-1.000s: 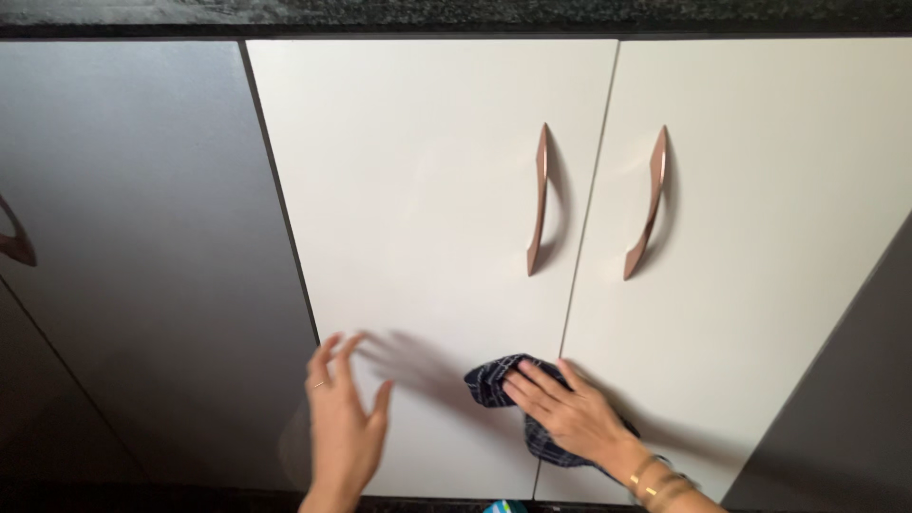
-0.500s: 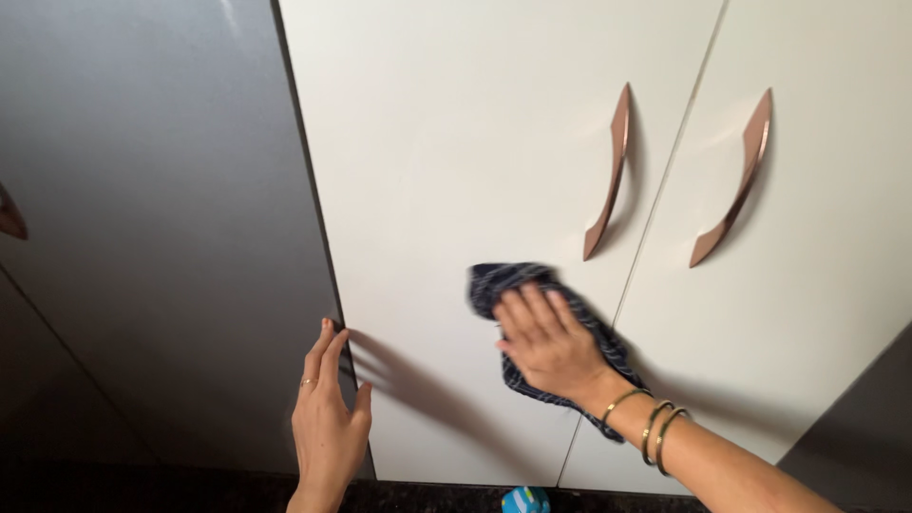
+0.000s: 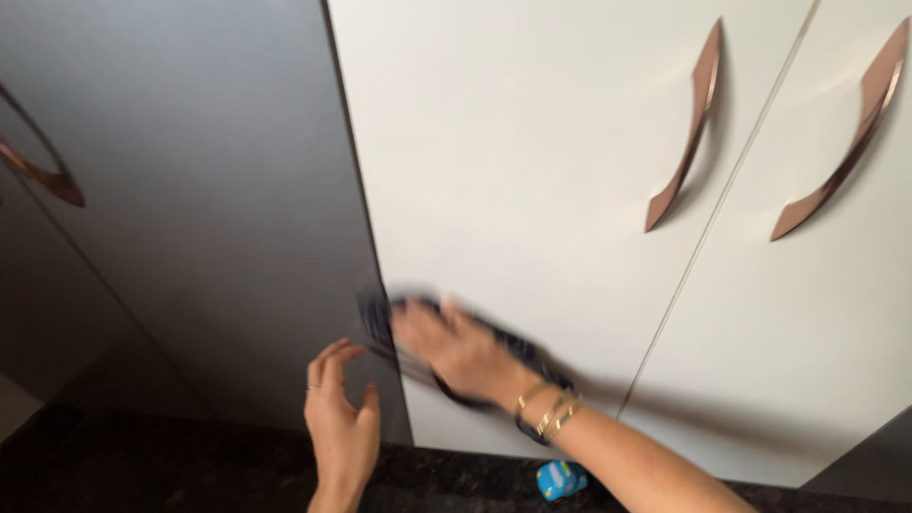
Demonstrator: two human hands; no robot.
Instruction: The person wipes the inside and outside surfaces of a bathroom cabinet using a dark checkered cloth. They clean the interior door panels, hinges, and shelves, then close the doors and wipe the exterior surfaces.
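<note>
Head view showed two white cabinet doors [image 3: 532, 171] shut, so whatever the cabinet held was hidden. Each door carried a curved copper-coloured handle: one [image 3: 686, 128] on the left door, another [image 3: 841, 133] on the right door. A dark grey panel [image 3: 190, 209] stood just beside the left door's edge.

A dark blue checked cloth [image 3: 518, 347] lay flat against the lower part of the left white door, near its left edge. The right hand [image 3: 456, 347], blurred, was laid over the cloth with fingers stretched out, pressing it to the door rather than pinching it; cloth showed past the fingertips and beside the wrist. Gold bangles [image 3: 549, 413] ringed that wrist.

The left hand [image 3: 340, 427] rested spread against the grey panel's lower edge, holding nothing. A small blue object [image 3: 560, 480] sat on the dark speckled floor [image 3: 142, 465] below the right forearm.
</note>
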